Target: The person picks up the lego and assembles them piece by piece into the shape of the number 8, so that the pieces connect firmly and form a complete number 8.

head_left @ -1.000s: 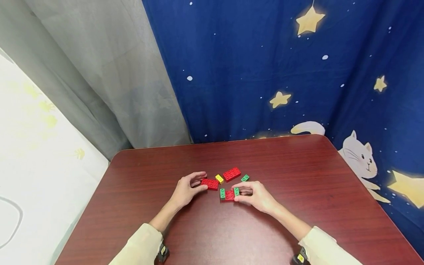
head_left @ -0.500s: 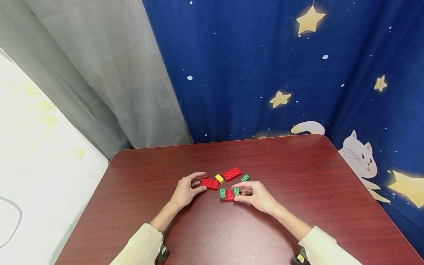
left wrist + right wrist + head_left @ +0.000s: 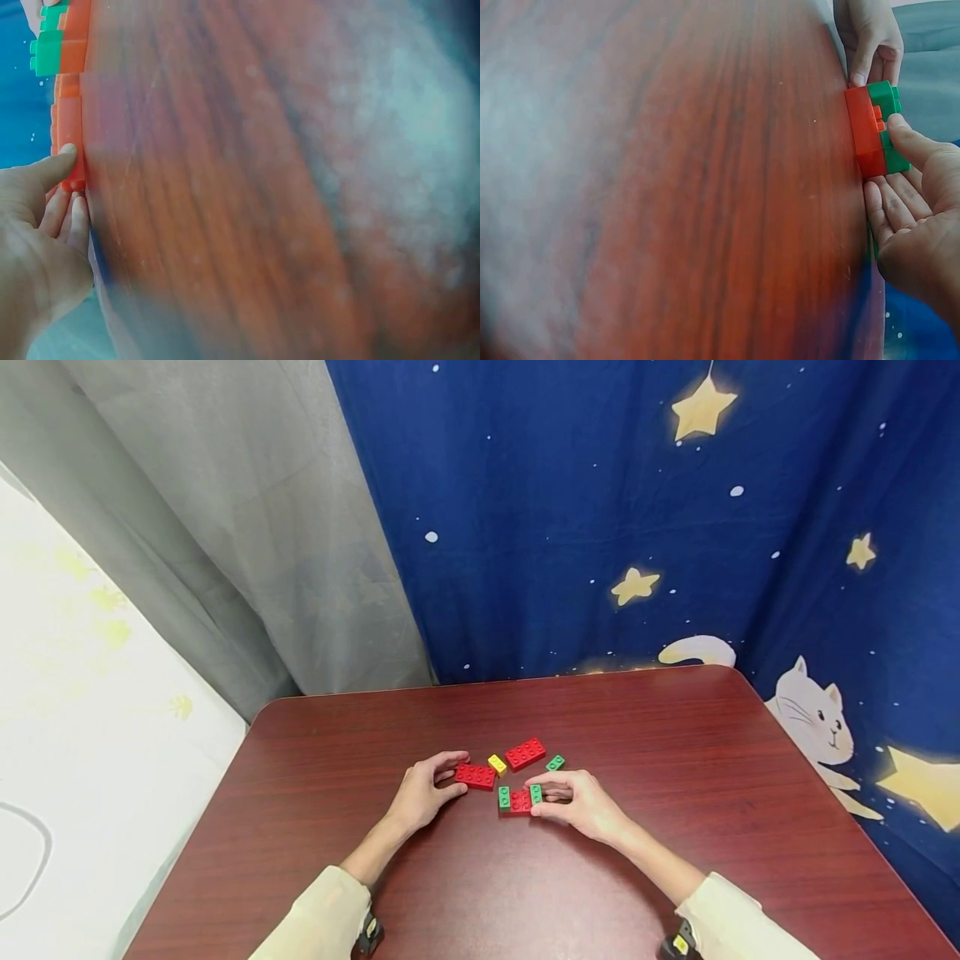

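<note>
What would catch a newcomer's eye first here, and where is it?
Probably the blue curtain with yellow stars, hanging behind the table. Next, mid-table, the right hand grips a red brick topped by green bricks at both ends, while the left hand holds a second red brick farther left.

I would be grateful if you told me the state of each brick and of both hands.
Front red brick: studs up, green bricks at both ends, middle studs bare
Left green brick: seated, studs up
Right green brick: on the base, studs up, pinched
Left red brick: bare, held
Far red brick: bare, untouched
Yellow brick: bare, untouched
Far green brick: bare, untouched
Left hand: holding
Right hand: pinching
</note>
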### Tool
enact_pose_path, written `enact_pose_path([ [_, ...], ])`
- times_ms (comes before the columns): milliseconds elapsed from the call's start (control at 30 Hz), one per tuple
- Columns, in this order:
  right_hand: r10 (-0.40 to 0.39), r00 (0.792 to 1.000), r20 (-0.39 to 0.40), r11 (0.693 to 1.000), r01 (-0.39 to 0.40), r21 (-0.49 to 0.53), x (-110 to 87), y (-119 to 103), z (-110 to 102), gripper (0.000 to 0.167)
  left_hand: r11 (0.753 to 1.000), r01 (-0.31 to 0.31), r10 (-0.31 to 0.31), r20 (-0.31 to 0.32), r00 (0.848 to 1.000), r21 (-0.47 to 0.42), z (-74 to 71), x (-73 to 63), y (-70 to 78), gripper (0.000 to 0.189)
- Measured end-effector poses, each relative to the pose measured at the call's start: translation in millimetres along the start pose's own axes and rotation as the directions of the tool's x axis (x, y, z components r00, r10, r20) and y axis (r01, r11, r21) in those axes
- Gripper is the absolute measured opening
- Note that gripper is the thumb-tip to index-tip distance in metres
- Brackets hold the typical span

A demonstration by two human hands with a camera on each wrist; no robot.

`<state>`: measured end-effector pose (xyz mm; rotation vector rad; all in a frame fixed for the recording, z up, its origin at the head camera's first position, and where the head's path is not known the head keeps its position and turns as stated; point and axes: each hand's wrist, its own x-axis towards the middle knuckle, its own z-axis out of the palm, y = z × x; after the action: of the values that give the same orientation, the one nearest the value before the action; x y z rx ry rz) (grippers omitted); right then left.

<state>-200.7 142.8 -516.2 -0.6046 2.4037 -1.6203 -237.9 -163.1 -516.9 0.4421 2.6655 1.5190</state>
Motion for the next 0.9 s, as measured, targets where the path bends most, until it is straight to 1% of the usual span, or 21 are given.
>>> enact_pose_path([
  [133,0.007,1.0,0.001,1.0,-0.007,0.004,0.0,0.3,0.2,0.038,1.0,-0.021,0.021,-0.005,1.0,0.015,0.6,-1.0,-0.5,0.054],
  [267,0.004,1.0,-0.003,1.0,-0.004,0.004,0.1,0.6,0.5,0.039,0.999,-0.03,0.03,-0.013,0.999,0.032,1.1,-1.0,-1.0,0.053],
  [433,-0.002,1.0,-0.005,1.0,0.002,0.001,0.2,1.0,0.7,0.04,0.999,-0.027,0.028,-0.027,0.999,0.038,1.7,-1.2,1.2,0.053],
  [633,-0.001,1.0,-0.009,1.0,0.001,0.012,0.2,0.9,0.5,0.039,0.998,-0.004,0.006,-0.031,1.0,0.069,1.1,-3.3,3.6,0.05],
  [900,-0.001,1.0,-0.01,1.0,0.001,0.012,-1.5,0.9,0.2,0.04,0.996,-0.01,0.013,-0.038,0.999,0.09,0.5,-7.2,4.1,0.048],
])
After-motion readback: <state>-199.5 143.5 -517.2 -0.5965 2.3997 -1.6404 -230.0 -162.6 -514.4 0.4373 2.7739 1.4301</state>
